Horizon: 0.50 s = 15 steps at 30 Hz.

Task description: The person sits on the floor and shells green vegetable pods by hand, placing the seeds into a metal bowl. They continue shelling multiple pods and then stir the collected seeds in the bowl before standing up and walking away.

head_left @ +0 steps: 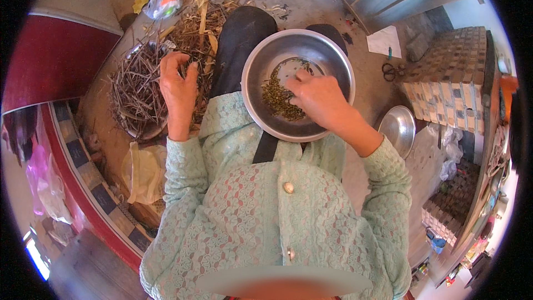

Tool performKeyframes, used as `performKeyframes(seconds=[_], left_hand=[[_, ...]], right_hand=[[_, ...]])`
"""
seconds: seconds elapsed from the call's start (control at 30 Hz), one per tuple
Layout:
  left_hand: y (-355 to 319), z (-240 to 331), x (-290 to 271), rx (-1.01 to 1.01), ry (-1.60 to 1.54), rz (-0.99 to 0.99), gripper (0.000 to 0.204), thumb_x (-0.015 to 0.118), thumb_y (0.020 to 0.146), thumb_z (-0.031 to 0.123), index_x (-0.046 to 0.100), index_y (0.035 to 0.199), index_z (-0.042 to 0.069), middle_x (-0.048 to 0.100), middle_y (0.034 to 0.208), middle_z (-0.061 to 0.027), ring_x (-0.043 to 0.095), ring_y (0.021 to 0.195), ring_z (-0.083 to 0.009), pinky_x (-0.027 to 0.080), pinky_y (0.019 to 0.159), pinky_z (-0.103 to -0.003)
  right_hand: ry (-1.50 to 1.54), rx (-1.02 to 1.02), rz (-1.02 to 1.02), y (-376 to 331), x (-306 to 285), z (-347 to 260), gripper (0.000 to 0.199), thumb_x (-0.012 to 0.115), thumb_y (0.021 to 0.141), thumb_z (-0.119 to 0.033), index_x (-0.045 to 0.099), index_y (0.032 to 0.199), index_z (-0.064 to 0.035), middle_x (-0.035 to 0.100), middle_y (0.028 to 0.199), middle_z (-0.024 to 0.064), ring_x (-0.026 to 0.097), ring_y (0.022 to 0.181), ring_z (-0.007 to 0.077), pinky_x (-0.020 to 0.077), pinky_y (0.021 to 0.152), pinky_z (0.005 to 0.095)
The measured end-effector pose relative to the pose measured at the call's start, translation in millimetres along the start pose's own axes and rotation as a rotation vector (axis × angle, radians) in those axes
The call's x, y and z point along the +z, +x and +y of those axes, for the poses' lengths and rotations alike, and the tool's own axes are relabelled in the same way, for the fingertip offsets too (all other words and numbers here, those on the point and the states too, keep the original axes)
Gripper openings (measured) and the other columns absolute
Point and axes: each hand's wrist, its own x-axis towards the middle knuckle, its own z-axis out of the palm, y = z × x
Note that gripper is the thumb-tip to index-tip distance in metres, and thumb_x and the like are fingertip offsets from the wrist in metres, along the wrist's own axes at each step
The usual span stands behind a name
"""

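Note:
A wide steel basin (256, 44) rests on my lap, with small green beans (280, 100), probably mung beans, gathered on its left and lower side. Some darker bits lie among them near the far side. My right hand (319, 97) reaches into this basin from the right, fingers bent and pressed together over the beans. Whatever is between its fingertips is hidden. To the left of the basin, my left hand (179, 89) is raised with thumb and curled fingers apart, nothing seen in it. Beneath and beside it lies a heap of dry sticks (133, 86).
A shiny metal bowl (398, 130) stands on the floor at right, near a tiled block (444, 78). Scissors (390, 71) and white paper (384, 41) lie farther off. Dry husks (200, 8) and a plastic bag (162, 1) are at far left; a yellowish bag (143, 172) lies nearer.

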Motion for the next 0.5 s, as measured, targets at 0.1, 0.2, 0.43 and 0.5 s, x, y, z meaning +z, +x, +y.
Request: performKeyframes(seconds=[0.1, 0.2, 0.43, 0.5], left_hand=[[-1, 10, 2, 0.008, -0.060, 0.004, 0.015, 0.065, 0.073, 0.001, 0.058, 0.086, -0.001, 0.059, 0.101, -0.0152, 0.058, 0.092, -0.0311, 0.046, 0.081, -0.037], [-2, 16, 3, -0.007, -0.103, -0.007, 0.012, 0.064, 0.075, 0.001, 0.059, 0.086, 0.000, 0.060, 0.101, -0.0141, 0.058, 0.092, -0.0275, 0.045, 0.082, -0.034], [-2, 30, 3, -0.003, -0.216, -0.013, 0.012, 0.064, 0.075, -0.001, 0.059, 0.086, 0.001, 0.061, 0.098, -0.0131, 0.060, 0.089, -0.0269, 0.046, 0.079, -0.033], [-2, 34, 4, 0.005, -0.250, -0.022, 0.011, 0.064, 0.076, -0.001, 0.059, 0.086, 0.001, 0.061, 0.097, -0.0124, 0.060, 0.088, -0.0257, 0.046, 0.078, -0.033]], right_hand=[[-0.066, -0.034, -0.065, 3, 14, 0, 0.018, 0.064, 0.072, -0.014, 0.058, 0.087, -0.0050, 0.058, 0.081, 0.0121, 0.063, 0.066, 0.0290, 0.0506, 0.054, 0.0397], [-0.119, -0.064, -0.085, 4, 14, 3, 0.016, 0.062, 0.074, -0.015, 0.058, 0.087, -0.0046, 0.058, 0.080, 0.0120, 0.063, 0.070, 0.0292, 0.0511, 0.058, 0.0396], [0.727, 0.032, 0.119, 1, -20, 26, 0.018, 0.065, 0.077, -0.013, 0.057, 0.089, -0.0035, 0.058, 0.081, 0.0108, 0.059, 0.069, 0.0261, 0.0464, 0.064, 0.0346], [0.966, 0.155, 0.077, -1, -22, 29, 0.014, 0.063, 0.082, -0.013, 0.056, 0.089, -0.0032, 0.057, 0.077, 0.0030, 0.054, 0.067, 0.0133, 0.0435, 0.063, 0.0285]])
